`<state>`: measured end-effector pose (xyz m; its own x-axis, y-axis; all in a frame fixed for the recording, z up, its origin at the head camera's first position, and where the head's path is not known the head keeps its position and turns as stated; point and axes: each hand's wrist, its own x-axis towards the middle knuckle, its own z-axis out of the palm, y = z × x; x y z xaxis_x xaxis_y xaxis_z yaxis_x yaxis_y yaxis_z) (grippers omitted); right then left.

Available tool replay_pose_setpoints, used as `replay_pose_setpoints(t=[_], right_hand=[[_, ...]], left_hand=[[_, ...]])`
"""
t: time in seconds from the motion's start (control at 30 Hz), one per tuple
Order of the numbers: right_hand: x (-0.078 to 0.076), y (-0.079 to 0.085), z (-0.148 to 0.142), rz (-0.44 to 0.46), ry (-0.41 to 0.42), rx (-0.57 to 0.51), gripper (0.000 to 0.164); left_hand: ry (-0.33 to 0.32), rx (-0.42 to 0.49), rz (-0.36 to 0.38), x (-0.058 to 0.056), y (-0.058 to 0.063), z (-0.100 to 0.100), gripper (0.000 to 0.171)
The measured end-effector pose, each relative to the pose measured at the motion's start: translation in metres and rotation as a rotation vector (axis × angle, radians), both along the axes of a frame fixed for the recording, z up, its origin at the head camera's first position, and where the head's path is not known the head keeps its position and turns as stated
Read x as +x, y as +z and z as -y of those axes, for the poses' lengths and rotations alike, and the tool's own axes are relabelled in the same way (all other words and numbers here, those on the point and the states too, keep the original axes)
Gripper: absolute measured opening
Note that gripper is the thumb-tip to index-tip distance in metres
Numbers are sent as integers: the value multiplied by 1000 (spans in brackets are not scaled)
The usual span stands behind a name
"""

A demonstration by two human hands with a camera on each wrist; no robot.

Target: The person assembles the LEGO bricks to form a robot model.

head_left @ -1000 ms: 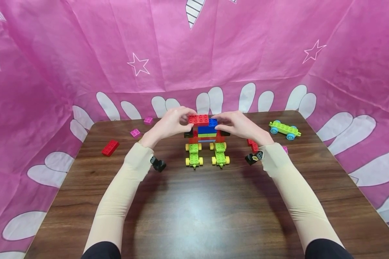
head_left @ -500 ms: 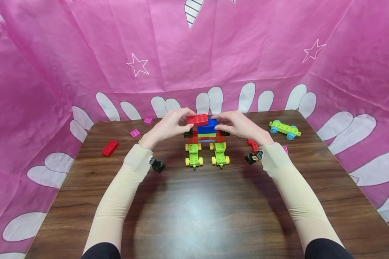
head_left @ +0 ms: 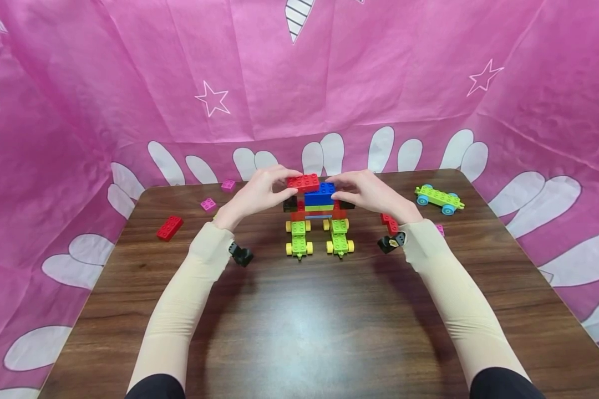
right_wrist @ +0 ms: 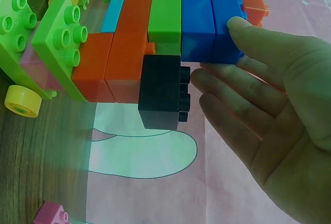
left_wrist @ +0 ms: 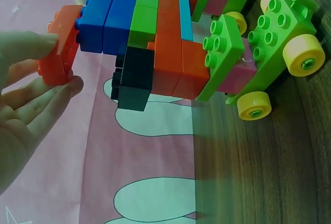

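A red building brick (head_left: 303, 183) is pinched between the thumb and fingers of my left hand (head_left: 265, 191). It sits over the left part of the top blue brick (left_wrist: 96, 19), offset to the left. In the left wrist view it looks slightly tilted against the blue studs; whether it is pressed on, I cannot tell. My right hand (head_left: 361, 188) holds the blue brick (head_left: 321, 194) from the right, thumb on the front. Below are green, red and black bricks (right_wrist: 161, 92), standing on two lime wheeled bases (head_left: 298, 245) with yellow wheels.
At the left lie a red brick (head_left: 169, 228) and two pink bricks (head_left: 208, 204). On the right are red bricks (head_left: 391, 226) and a lime wheeled base (head_left: 439, 199) with blue wheels. A pink patterned cloth (head_left: 379, 66) hangs behind the wooden table (head_left: 299, 332).
My left hand has shifted the red brick slightly left and up across the blue one, its tilt changing a little. My right hand stays almost still on the blue brick.
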<state>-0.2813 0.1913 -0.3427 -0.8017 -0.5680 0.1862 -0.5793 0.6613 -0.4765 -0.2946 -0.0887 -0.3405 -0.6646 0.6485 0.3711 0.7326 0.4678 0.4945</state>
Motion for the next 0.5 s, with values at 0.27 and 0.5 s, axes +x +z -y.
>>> replay_pose_setpoints(t=[0.27, 0.5], right_hand=[[1, 0, 0, 5, -2, -6, 40], [0, -1, 0, -1, 1, -2, 40]], left_hand=[[-4, -31, 26, 0, 3, -3, 38], [-4, -34, 67, -1, 7, -4, 38]])
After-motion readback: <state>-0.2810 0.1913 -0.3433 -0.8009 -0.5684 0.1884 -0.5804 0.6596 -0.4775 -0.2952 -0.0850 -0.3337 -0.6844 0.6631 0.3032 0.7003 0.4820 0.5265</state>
